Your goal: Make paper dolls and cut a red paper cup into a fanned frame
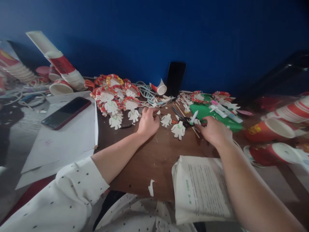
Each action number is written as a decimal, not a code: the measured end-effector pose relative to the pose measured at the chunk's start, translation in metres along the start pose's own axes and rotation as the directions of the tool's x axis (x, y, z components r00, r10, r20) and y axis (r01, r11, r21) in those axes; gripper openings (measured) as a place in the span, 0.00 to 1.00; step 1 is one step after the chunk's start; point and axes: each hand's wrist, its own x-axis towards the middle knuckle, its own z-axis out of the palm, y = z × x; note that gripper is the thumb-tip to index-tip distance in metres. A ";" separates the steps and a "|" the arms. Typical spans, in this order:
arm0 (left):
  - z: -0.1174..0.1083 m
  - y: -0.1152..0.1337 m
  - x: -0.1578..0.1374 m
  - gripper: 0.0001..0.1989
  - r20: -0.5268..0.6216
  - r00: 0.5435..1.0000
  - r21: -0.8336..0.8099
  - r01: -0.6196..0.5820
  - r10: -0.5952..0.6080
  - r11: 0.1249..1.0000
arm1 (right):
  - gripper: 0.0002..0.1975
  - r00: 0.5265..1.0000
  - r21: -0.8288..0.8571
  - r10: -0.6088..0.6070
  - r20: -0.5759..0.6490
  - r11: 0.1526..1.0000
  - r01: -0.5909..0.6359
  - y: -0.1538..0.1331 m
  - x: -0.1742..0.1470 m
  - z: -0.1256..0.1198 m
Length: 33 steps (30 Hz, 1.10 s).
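My left hand (148, 123) rests on the brown table, fingers loosely bent and apart, with no object visible in it. Close to its fingertips lies a small white paper cutout (166, 120) shaped like a garment. My right hand (216, 131) has its thumb and forefinger at the dark handles of a pair of scissors (183, 120), whose blades point away to the left. A white marker (193, 117) lies over the scissors beside thin wooden sticks (196, 132). Another paper cutout (178, 130), with green lines at its neck, lies just below the scissors.
Red-rimmed paper figures (116, 93) pile up at the back. A phone (176, 77) leans on the blue wall; another phone (67, 112) lies on white board (72, 145). Green sheet (217, 117), paper cups (272, 129) and a printed paper bundle (200, 190) are at right.
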 end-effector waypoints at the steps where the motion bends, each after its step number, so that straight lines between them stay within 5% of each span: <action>1: 0.000 0.000 0.000 0.13 0.001 1.000 0.005 -0.001 0.001 1.000 | 0.29 1.000 0.015 0.000 0.003 1.000 -0.001 0.000 0.000 0.001; 11: 0.000 -0.003 0.001 0.15 0.012 0.999 0.038 -0.042 0.042 0.998 | 0.19 0.987 0.257 0.041 -0.155 0.966 0.000 0.025 0.012 0.000; 19: -0.001 0.000 -0.002 0.15 0.006 0.998 0.040 -0.063 0.063 0.997 | 0.12 0.933 0.516 0.095 -0.348 0.850 0.106 0.026 0.006 -0.017; 24: -0.003 0.014 -0.008 0.13 0.070 0.976 -0.111 -0.199 0.207 0.974 | 0.13 0.969 0.669 -0.127 -0.213 0.704 0.240 0.000 -0.010 -0.013; 28: -0.001 0.021 -0.013 0.20 0.292 0.940 -0.327 -0.078 0.179 0.942 | 0.11 0.927 0.700 -0.346 -0.146 0.625 0.344 -0.026 -0.030 -0.004; 33: -0.001 0.019 -0.012 0.16 0.393 0.894 -0.337 -0.076 0.214 0.939 | 0.11 0.867 0.744 -0.497 -0.031 0.568 0.352 -0.038 -0.039 0.006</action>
